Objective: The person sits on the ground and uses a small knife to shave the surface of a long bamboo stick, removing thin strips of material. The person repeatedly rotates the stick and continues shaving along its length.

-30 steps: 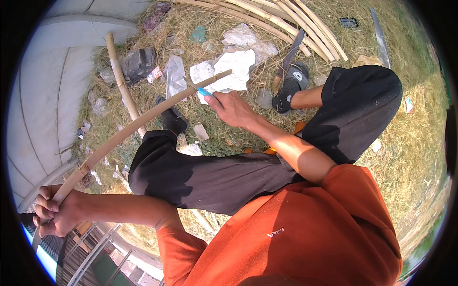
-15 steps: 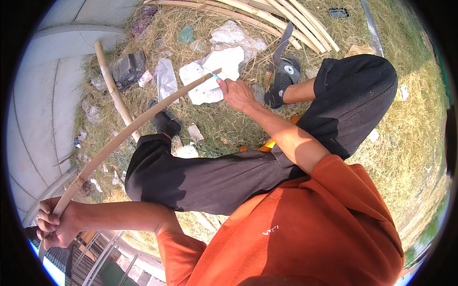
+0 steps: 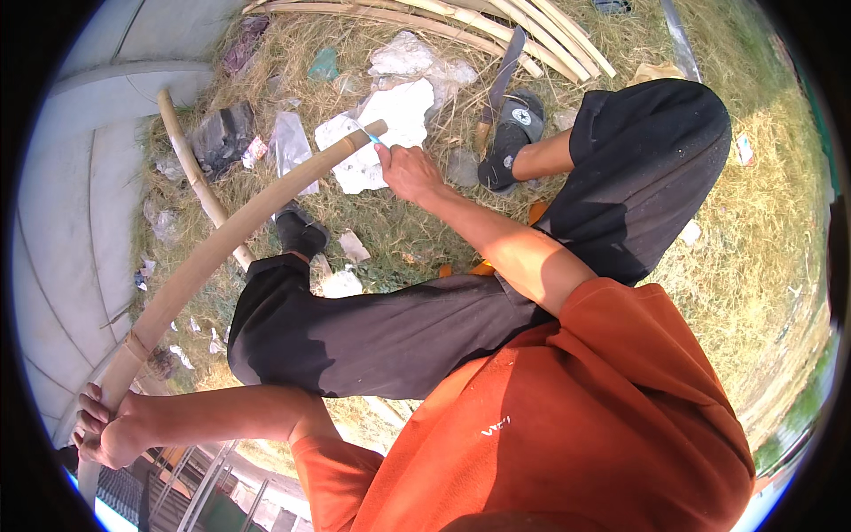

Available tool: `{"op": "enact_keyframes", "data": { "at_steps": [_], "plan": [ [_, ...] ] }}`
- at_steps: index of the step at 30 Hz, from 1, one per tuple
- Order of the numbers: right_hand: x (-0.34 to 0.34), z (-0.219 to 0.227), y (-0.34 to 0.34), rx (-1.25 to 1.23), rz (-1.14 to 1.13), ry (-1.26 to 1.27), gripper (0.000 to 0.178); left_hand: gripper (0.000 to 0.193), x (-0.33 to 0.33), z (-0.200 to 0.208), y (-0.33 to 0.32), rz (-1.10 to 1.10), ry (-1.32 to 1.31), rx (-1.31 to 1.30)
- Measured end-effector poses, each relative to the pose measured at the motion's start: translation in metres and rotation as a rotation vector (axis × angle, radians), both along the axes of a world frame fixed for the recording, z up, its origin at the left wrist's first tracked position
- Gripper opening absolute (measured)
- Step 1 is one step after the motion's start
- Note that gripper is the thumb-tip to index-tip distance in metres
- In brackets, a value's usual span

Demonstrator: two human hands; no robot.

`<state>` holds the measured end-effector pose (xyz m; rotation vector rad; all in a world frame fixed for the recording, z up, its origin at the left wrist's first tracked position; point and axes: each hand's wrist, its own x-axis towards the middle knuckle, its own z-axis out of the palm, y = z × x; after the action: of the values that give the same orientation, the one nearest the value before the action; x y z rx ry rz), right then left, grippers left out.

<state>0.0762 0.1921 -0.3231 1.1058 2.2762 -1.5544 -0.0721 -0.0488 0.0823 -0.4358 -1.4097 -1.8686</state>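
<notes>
A long split bamboo strip (image 3: 235,226) slants across the left side, its broad tan face showing and a node near the lower end. My left hand (image 3: 115,427) is wrapped round that lower end at the far left. At the strip's upper end my right hand (image 3: 410,171) is closed on a slim tool with a light-blue part (image 3: 373,137), which crosses the bamboo close to its tip. The fingers hide most of this tool, so its exact kind is unclear. Behind the tip lies a white stone slab (image 3: 403,111) on the grass.
Several bamboo strips (image 3: 461,31) lie at the top. A large curved-blade knife (image 3: 503,75) rests beside my sandalled foot (image 3: 519,124). A bamboo pole (image 3: 195,168) leans near the pale wall (image 3: 66,230); another long metal blade (image 3: 680,40) lies at upper right.
The bamboo strip has rolled so its wider face shows. Both hands keep their grips, and the right hand with the tool stays at the strip's tip. The view has shifted slightly.
</notes>
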Motion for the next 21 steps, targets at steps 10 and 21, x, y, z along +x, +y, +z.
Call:
{"op": "enact_keyframes", "data": {
  "at_steps": [10,21],
  "plan": [
    [0.001,0.004,0.001,0.071,0.012,0.021,0.058,0.01,-0.001,-0.004,0.004,-0.027,0.05,0.01],
    [0.014,0.007,0.019,0.028,0.105,-0.025,0.062,0.023,-0.006,0.009,-0.023,-0.51,0.007,-0.09]
  ]
}}
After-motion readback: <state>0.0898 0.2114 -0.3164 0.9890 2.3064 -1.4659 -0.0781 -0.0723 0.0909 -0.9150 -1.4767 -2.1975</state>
